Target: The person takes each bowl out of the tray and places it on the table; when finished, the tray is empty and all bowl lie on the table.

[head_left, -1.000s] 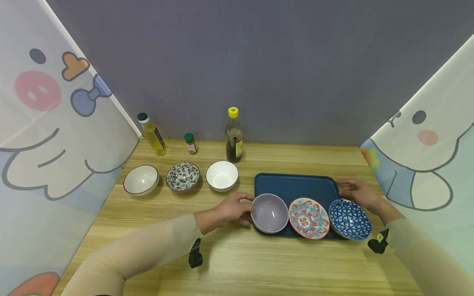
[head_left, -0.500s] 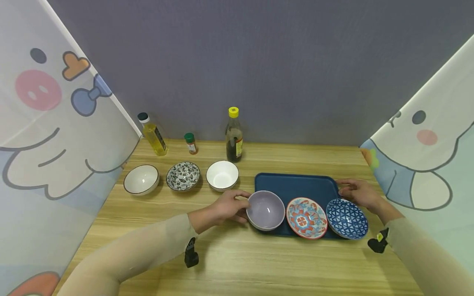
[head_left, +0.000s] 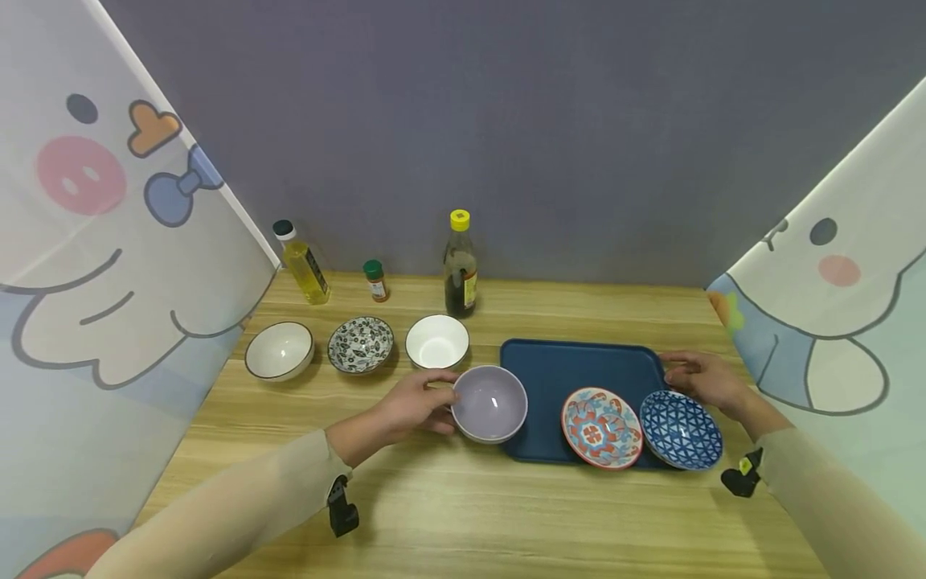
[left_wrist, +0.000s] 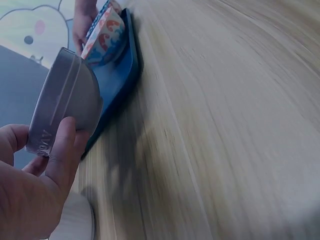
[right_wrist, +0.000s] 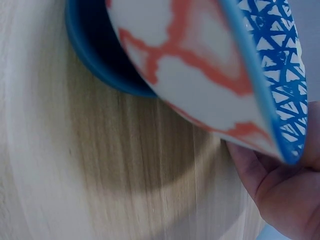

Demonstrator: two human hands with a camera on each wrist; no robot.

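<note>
The purple bowl [head_left: 489, 404] is pinched at its left side by my left hand [head_left: 415, 406], over the left edge of the blue tray [head_left: 538, 386]. In the left wrist view the fingers hold the purple bowl [left_wrist: 70, 95] by rim and outer wall, above the wooden surface. My right hand [head_left: 709, 382] lies at the tray's right edge, behind the blue-and-white bowl [head_left: 681, 430]; the right wrist view shows part of the hand [right_wrist: 290, 190] beside that bowl, its grip partly hidden. The red-patterned bowl [head_left: 601, 428] sits on the tray's front part.
Left of the tray stand a white bowl [head_left: 437, 342], a black-and-white patterned bowl [head_left: 360, 345] and another white bowl [head_left: 279, 351]. Behind them are an oil bottle [head_left: 305, 269], a green-capped jar [head_left: 375, 281] and a yellow-capped bottle [head_left: 460, 273].
My left hand has moved left with the purple bowl, away from the red-patterned bowl, uncovering more of the tray. My right hand has stayed at the tray's right edge.
</note>
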